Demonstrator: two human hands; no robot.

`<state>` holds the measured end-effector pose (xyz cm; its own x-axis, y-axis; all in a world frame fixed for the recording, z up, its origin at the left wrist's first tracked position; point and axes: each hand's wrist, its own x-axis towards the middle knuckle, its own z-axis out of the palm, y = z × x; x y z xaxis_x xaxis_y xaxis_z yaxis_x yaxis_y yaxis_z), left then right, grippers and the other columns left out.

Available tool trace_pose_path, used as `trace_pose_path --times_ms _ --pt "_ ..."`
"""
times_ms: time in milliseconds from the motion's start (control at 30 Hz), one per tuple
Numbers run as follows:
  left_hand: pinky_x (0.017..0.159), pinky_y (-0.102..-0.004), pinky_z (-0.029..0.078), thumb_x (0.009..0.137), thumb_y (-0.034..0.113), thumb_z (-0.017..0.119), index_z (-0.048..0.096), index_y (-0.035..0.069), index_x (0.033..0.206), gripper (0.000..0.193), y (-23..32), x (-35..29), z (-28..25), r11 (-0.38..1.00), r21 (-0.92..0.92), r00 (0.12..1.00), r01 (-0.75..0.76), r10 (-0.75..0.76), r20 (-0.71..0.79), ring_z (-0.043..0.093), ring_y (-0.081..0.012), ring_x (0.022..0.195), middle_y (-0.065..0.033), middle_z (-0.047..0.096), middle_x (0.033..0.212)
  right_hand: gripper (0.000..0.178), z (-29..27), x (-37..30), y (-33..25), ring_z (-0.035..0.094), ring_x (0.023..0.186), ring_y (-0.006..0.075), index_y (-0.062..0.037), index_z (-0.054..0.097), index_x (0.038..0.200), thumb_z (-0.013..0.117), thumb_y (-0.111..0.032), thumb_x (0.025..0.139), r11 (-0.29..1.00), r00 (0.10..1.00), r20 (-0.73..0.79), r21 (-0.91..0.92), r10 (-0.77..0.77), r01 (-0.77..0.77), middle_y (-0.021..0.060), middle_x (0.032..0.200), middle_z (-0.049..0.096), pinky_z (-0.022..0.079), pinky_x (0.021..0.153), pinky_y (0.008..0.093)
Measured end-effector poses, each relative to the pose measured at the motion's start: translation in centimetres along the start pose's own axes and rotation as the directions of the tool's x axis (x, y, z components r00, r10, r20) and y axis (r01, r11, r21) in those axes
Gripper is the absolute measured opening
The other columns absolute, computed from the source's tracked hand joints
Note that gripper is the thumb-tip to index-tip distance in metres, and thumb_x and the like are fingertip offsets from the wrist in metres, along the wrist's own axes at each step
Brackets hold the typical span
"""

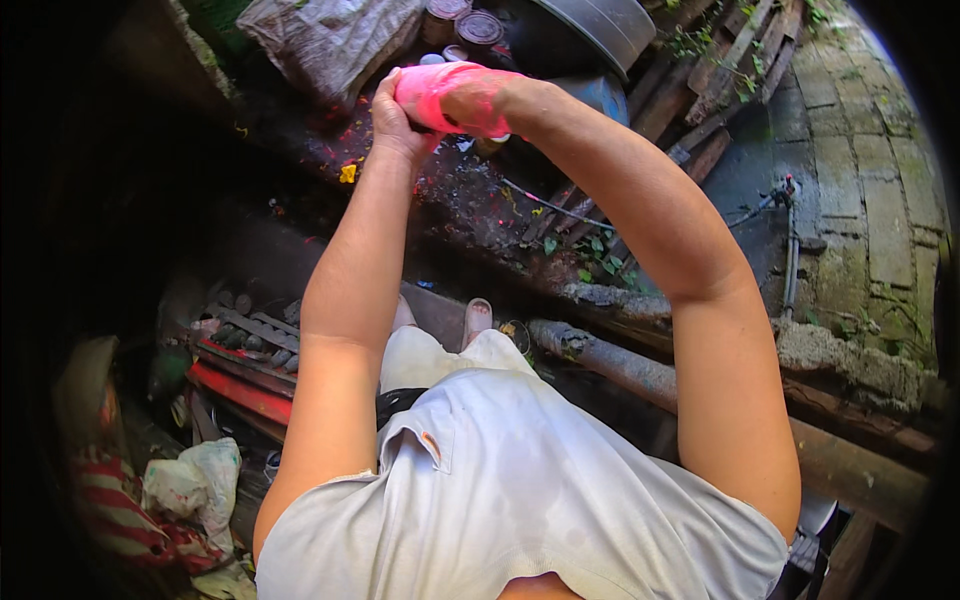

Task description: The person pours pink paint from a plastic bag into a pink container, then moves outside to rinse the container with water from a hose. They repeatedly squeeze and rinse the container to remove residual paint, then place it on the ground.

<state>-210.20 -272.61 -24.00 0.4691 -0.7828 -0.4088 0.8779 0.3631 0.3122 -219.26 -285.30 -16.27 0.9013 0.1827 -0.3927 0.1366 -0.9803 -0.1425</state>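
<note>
Both my arms reach forward over a dark, paint-spattered surface (470, 200). My right hand (470, 100) is covered by a pink glove (440, 92) smeared with red paint, and its fingers are hidden. My left hand (392, 118) grips the fingertip end of the glove from the left, thumb on top. The glove's cuff sits at my right wrist. Whether the gloved hand holds anything does not show.
Round tins (480, 25), a grey sack (330, 40), a dark basin (590, 30) and a blue drum (605, 95) lie beyond my hands. Wooden planks (720, 70) and stone paving (870, 190) are at right. A rusty pipe (620, 365), red metal parts (240, 390), a white bag (195, 480).
</note>
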Motion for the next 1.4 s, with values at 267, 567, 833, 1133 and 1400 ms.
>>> trace_pose_path --times_ms 267,567,833,1133,1400 --pt "0.110 -0.0631 0.053 0.097 0.043 0.065 0.060 0.008 0.138 0.054 -1.1 2.0 -1.8 0.989 -0.140 0.992 0.053 -0.069 -0.110 0.067 -0.0400 0.123 -0.0167 0.068 0.136 0.032 1.6 3.3 -1.3 0.068 0.103 0.0184 -0.0149 0.078 0.118 0.071 -0.015 0.087 0.926 0.946 0.153 0.211 0.286 -0.314 0.0026 0.113 0.076 0.055 0.092 0.0382" --pt "0.101 -0.0615 0.059 0.098 0.046 0.064 0.065 0.009 0.130 0.049 -4.9 3.6 -4.4 0.958 -0.127 0.963 0.256 -0.264 -0.050 0.071 -0.0383 0.117 -0.0166 0.070 0.128 0.028 3.3 4.6 -1.9 0.071 0.097 0.0174 -0.0146 0.082 0.112 0.062 -0.023 0.094 0.775 0.850 0.293 0.355 0.439 -0.522 0.0024 0.109 0.079 0.056 0.087 0.0414" --pt "0.098 -0.0589 0.059 0.092 0.048 0.068 0.067 0.016 0.126 0.046 -8.2 4.8 -5.7 0.960 -0.115 0.951 0.253 -0.269 -0.154 0.069 -0.0348 0.116 -0.0118 0.071 0.126 0.015 8.1 3.3 1.8 0.065 0.083 0.0222 -0.0043 0.074 0.095 0.070 -0.008 0.080 0.858 0.985 0.165 0.499 0.047 -0.124 0.0104 0.091 0.072 0.055 0.077 0.0380" --pt "0.101 -0.0602 0.058 0.085 0.045 0.078 0.062 0.018 0.136 0.060 -10.2 4.5 -5.3 0.979 -0.112 0.850 0.172 -0.205 -0.485 0.067 -0.0359 0.119 -0.0124 0.067 0.134 0.021 15.4 6.1 2.9 0.063 0.099 0.0128 -0.0130 0.066 0.113 0.062 -0.015 0.092 0.894 0.980 0.198 -0.435 -0.020 0.106 -0.0001 0.111 0.070 0.052 0.088 0.0327" --pt "0.101 -0.0658 0.058 0.078 0.034 0.088 0.013 0.018 0.164 0.115 -14.0 9.1 -8.3 0.972 -0.224 0.901 0.064 -0.152 -0.406 0.066 -0.0432 0.123 -0.0210 0.050 0.152 0.031 17.0 5.0 7.8 0.062 0.113 0.0142 -0.0181 0.063 0.128 0.051 -0.024 0.100 0.912 0.962 0.170 -0.319 -0.212 0.258 0.0019 0.131 0.067 0.048 0.100 0.0329"
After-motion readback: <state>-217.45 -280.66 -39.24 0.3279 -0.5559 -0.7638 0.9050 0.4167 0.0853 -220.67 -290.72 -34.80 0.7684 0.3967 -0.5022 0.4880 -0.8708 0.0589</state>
